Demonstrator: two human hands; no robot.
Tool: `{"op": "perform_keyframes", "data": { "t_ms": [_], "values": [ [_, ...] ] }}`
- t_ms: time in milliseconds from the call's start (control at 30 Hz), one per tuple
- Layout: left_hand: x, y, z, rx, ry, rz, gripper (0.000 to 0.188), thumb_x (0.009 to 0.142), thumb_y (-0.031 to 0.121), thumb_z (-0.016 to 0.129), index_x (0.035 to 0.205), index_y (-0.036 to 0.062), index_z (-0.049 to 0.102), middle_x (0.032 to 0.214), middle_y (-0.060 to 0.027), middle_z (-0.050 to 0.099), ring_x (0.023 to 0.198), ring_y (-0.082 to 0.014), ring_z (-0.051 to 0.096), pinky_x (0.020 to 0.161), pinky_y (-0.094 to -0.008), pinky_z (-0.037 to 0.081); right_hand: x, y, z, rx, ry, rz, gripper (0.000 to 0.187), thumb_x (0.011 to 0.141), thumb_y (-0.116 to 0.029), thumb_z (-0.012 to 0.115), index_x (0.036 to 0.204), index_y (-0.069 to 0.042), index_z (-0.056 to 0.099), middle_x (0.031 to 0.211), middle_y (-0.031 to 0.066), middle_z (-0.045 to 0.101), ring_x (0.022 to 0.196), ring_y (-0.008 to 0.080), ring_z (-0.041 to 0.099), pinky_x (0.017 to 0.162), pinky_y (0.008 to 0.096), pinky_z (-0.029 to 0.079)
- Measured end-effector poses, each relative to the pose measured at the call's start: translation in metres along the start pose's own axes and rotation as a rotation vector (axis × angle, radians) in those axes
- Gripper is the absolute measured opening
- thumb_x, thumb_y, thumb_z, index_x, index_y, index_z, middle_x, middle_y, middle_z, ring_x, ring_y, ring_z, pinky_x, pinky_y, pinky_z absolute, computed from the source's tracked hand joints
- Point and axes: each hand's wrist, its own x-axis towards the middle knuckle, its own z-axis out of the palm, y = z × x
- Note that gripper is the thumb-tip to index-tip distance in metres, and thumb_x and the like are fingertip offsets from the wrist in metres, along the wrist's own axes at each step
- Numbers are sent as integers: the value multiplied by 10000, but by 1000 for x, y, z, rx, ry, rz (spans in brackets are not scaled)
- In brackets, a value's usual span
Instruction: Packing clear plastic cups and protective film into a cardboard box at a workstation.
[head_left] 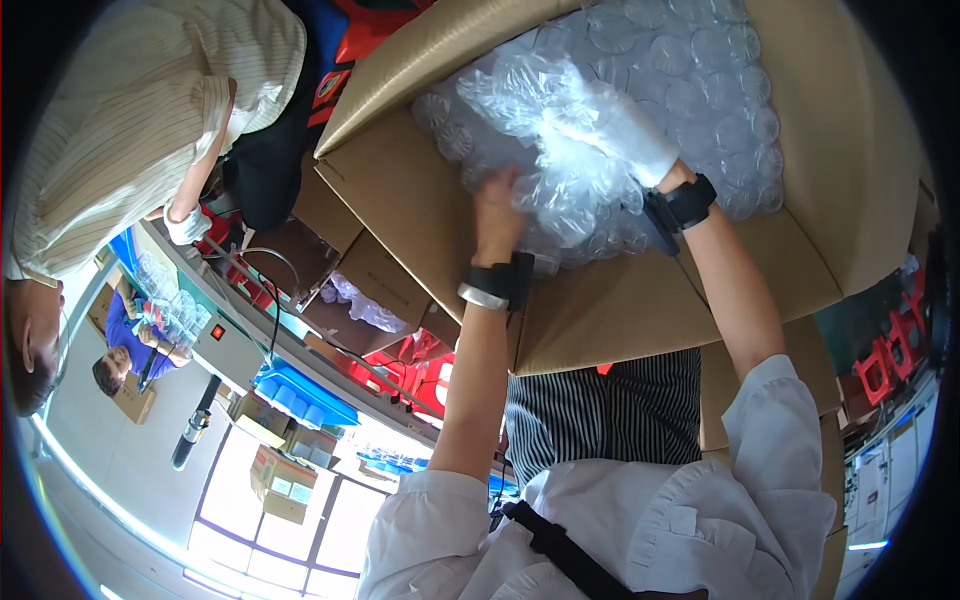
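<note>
In a large open cardboard box (590,335) lie several rows of clear round plastic pieces (690,80), close together; whether they are cups or lids I cannot tell. Crumpled clear plastic film (525,95), like a bag, lies bunched over them. My right hand (625,130), in a white glove, reaches in from the right and is closed on this film, its fingertips partly hidden by the folds. My left hand (498,200) is inside the box near its left wall, beside the film. Motion blurs it, and its fingers cannot be made out. Each wrist wears a black strapped device.
At the left a person in a striped shirt (130,130) stands close to the box. Farther off, another person in a purple top (125,340) handles clear plastic pieces. A blue tray (300,395), red stools (890,355) and more cardboard boxes (375,280) stand around.
</note>
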Motion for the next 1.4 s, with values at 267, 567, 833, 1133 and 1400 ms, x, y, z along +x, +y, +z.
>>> {"op": "perform_keyframes", "data": {
  "t_ms": [267,567,833,1133,1400],
  "values": [
    [-9,-6,17,175,-11,76,209,695,23,564,904,14,563,850,-190,593,778,-351,566,659,-382,456,-9,-9,0,388,183,-70,341,814,-190,527,1155,-190,520,947,87,602,774,225,590,608,349,467],
    [18,29,2,-285,43,2,195,730,26,564,924,17,570,796,-142,592,743,-316,579,679,-397,462,-21,-24,34,439,-220,222,257,813,-195,527,1050,-105,569,965,100,603,828,257,581,690,348,460],
    [57,-9,2,438,482,186,184,714,35,606,894,7,582,856,-143,537,845,-320,539,742,-380,451,-23,-23,-3,756,-78,471,329,785,-269,604,1019,-39,573,928,128,623,852,242,594,745,314,451],
    [68,-17,-12,152,286,5,175,729,39,594,901,9,598,786,-137,570,757,-286,562,704,-349,447,-15,-26,30,571,62,316,404,774,-277,605,1105,-56,535,1012,136,595,879,261,586,738,322,461],
    [49,50,-22,-308,-2,-140,243,726,35,572,968,25,587,903,-169,590,810,-308,564,713,-351,447,-1,-9,64,403,257,48,252,780,-133,612,1010,-36,581,952,66,615,818,139,579,749,247,452]
  ]
}}
